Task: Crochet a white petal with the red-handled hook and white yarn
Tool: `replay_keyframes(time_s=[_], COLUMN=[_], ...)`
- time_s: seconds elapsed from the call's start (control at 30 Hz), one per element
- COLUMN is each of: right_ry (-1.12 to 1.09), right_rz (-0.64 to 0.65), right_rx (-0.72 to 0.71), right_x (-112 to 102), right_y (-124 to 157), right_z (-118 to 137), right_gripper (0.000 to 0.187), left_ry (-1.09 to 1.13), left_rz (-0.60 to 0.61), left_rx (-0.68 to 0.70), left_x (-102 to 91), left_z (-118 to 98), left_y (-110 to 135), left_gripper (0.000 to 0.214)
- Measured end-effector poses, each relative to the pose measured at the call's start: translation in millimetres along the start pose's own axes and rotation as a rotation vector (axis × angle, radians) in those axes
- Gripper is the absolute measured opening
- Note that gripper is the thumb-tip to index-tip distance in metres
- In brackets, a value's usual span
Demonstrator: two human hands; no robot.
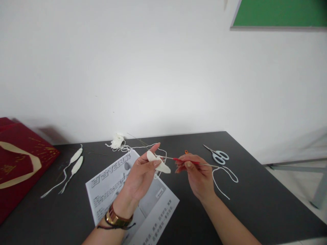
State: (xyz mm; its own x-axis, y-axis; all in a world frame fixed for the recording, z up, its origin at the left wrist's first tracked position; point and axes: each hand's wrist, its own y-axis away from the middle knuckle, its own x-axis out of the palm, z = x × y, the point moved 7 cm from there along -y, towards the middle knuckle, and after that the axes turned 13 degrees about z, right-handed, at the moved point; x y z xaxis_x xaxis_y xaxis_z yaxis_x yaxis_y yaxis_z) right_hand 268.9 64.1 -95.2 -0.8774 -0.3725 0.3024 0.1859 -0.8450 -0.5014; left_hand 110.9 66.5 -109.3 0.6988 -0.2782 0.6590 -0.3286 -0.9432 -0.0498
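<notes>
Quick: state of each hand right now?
Left hand: closed, pinching white crochet piece, index finger extended.
Right hand: closed, holding red-handled hook.

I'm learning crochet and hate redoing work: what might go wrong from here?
The loose pile of white yarn lies in messy loops beyond the left hand, so it might tangle or snag. The slim red-gripped metal crochet hook, pinched in the right hand, points toward the small white crocheted piece in the left; it could slip or split the yarn.
</notes>
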Motion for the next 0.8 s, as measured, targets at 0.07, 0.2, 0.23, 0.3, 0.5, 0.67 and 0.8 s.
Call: replay_keyframes(time_s=[0.07,0.2,0.23,0.3,0.5,0.67,0.8], right_ry=[-0.006,-0.025,-0.032,-0.042,-0.038,-0.004,0.027], right_rz=[0.021,0.048,0.052,0.057,0.101,0.171,0.225], right_rx=[-0.003,-0.011,-0.010,-0.004,0.008,-0.005,-0.027], right_x=[-1.5,-3.2,-3.5,-4.1,-5.2,-4.6,-2.9], right_y=[-0.9,-2.4,-2.8,-3.7,-5.9,-7.1,-7.3], right_z=[3.7,10.4,11.3,12.3,16.2,21.4,25.0], right_gripper=[0.009,0.009,0.009,0.008,0.008,0.009,0.010], left_ry=[-0.016,-0.035,-0.040,-0.052,-0.033,-0.026,-0.093], left_rz=[0.009,0.026,0.031,0.042,0.095,0.174,0.196], left_rx=[-0.004,0.010,0.010,0.000,-0.075,-0.139,-0.176], left_x=[0.9,2.6,3.0,3.8,4.6,4.9,5.4], left_z=[-1.8,-6.8,-8.1,-9.6,-7.9,-6.9,-8.1], left_y=[1.3,2.9,3.3,4.2,6.0,5.5,6.8], left_gripper=[0.050,0.046,0.045,0.044,0.043,0.043,0.045])
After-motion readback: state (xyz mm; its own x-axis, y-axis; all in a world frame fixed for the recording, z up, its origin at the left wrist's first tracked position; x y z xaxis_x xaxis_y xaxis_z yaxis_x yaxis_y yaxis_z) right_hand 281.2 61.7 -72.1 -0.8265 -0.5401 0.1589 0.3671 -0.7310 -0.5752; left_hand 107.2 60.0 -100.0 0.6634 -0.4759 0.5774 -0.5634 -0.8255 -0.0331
